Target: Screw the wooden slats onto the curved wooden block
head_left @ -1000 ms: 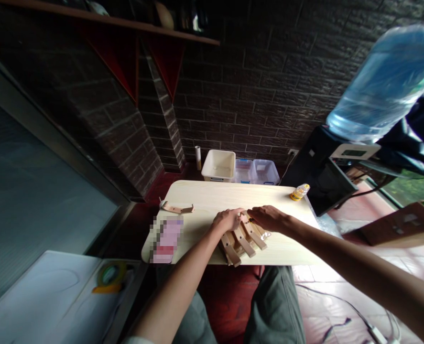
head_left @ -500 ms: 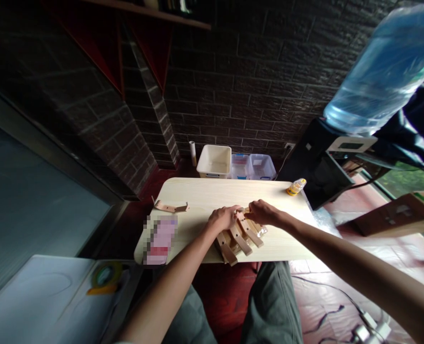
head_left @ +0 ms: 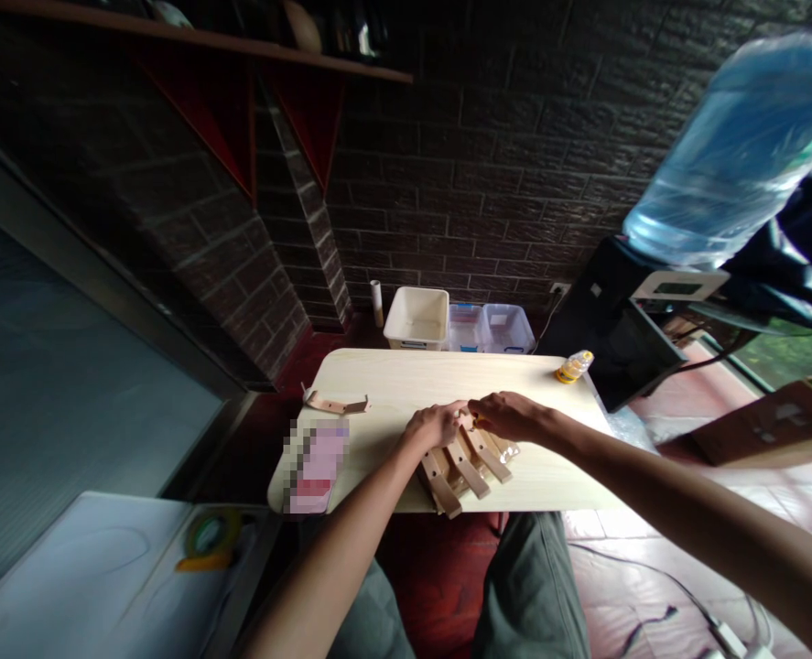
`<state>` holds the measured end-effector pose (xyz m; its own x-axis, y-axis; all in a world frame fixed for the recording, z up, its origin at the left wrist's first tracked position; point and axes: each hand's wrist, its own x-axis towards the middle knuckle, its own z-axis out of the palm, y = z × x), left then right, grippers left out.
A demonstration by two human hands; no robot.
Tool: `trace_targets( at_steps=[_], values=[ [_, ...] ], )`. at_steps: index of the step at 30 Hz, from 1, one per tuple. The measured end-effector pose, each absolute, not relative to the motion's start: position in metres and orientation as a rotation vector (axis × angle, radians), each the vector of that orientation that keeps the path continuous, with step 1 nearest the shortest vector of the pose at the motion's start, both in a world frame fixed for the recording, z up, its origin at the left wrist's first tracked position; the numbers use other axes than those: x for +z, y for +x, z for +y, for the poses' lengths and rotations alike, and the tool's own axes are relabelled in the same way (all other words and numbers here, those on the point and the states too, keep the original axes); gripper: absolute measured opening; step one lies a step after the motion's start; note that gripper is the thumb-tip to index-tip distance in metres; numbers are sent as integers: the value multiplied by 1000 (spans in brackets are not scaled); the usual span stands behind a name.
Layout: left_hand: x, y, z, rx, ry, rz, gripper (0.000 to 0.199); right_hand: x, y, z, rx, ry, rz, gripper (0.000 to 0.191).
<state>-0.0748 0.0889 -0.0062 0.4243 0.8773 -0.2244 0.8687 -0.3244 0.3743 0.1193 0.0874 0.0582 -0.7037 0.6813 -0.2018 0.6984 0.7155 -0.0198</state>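
Observation:
On the pale tabletop (head_left: pixel 406 371), near its front edge, lies a wooden piece with several curved slats (head_left: pixel 470 471) with dark holes in them. My left hand (head_left: pixel 438 426) is closed on the far end of this piece, its fingertips at the end of a slat. Close against it, my right hand (head_left: pixel 512 414) is closed in a pinch at the same far end. Whatever sits between the right fingers is small and mostly hidden. Clear plastic wrap (head_left: pixel 508 450) shows at the right side of the slats. A separate bent wooden strip (head_left: pixel 338 405) with holes rests at the far left.
A pixelated pink item (head_left: pixel 321 462) lies on the table's left side. A small yellow bottle (head_left: pixel 574 368) stands at the back right corner. Beyond the table are a cream bin (head_left: pixel 417 316) and two clear bins (head_left: pixel 507 328). A water dispenser (head_left: pixel 618 302) is at the right.
My right hand has turned at the wrist, with its fingers now lower and nearer the slat end. My left hand keeps its hold. The whole view has shifted slightly.

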Motion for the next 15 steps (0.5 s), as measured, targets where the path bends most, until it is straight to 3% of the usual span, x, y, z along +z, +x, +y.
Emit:
trace_targets(
  at_steps=[10, 15],
  values=[
    [-19, -71, 94, 24, 2261, 1475, 45, 41, 109, 87, -75, 1378, 2682, 32],
    [-22, -73, 95, 38, 2268, 1459, 45, 49, 100, 84, -232, 1581, 2485, 35]
  ],
)
